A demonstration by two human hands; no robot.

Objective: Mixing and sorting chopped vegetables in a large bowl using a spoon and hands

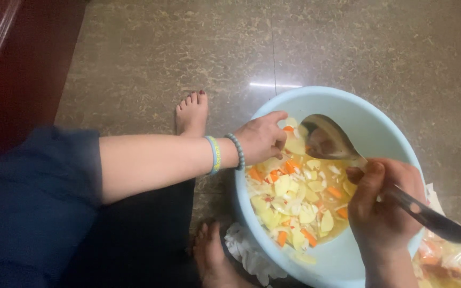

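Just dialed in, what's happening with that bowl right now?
A person sits over a light blue bowl on the floor, filled with cut vegetables in liquid. The right hand grips a large metal spoon tipped into the bowl. The left hand reaches over the rim, fingers among the pieces.

a bowl (380,114) sits on the floor (150,48), chopped vegetables (294,197) in it, a bag (449,264) at its right.

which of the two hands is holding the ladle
The right hand grips the ladle by its handle; the left hand only touches the vegetables at the bowl rim.
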